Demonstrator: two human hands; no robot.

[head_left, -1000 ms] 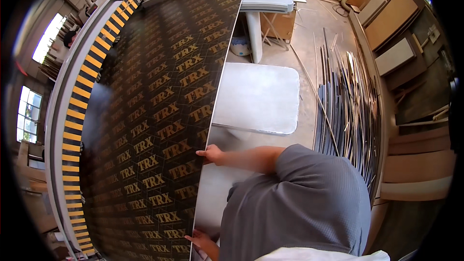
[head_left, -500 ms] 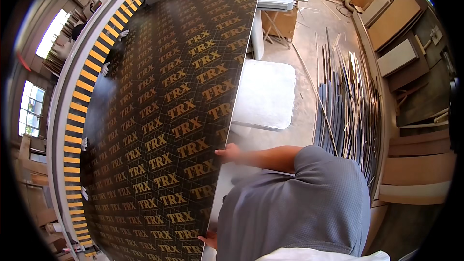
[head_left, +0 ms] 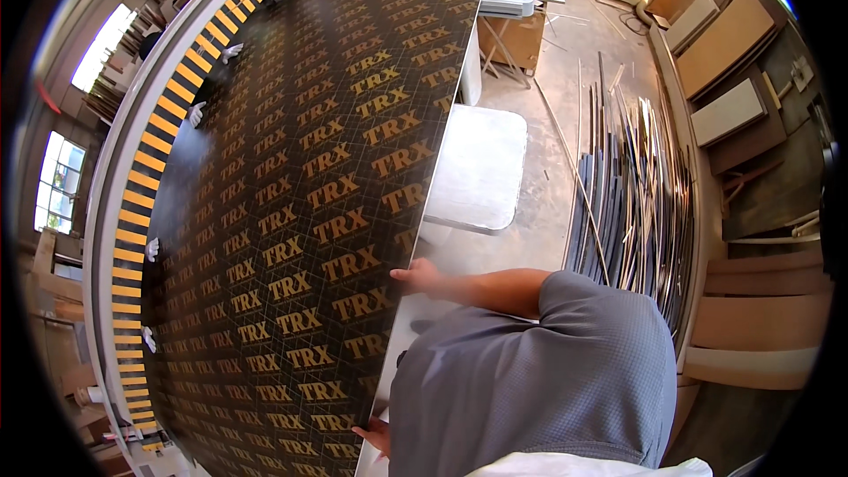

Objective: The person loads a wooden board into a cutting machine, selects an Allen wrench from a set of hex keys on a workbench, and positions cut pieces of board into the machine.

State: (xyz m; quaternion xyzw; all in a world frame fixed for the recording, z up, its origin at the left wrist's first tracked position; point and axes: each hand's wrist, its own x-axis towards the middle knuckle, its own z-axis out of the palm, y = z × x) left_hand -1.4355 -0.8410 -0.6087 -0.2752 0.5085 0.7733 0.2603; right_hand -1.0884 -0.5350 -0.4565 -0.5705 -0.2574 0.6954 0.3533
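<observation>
A large dark panel [head_left: 291, 168] with repeated gold printing fills the middle of the view. My right hand [head_left: 419, 276] grips its near right edge, thumb on top and the other fingers out of sight below. Nearer the bottom, my left hand [head_left: 378, 436] holds the same edge, its thumb against the top face; most of it is hidden by my grey-shirted torso. Along the panel's far left side, several white-gloved hands rest at its border, among them one glove [head_left: 195, 113] and another glove [head_left: 153, 250]; they seem to belong to people behind the striped beam.
A beam [head_left: 129, 289] with yellow and black stripes runs along the left. Right of the panel stands a low white-topped table [head_left: 477, 168]. Long thin strips [head_left: 636, 203] are heaped on the floor farther right. Boards [head_left: 729, 31] lean against the right wall.
The view has turned a little, so the gloved hands and window appear higher. Both my hands keep their hold on the panel's edge. I cannot tell whether the panel has moved.
</observation>
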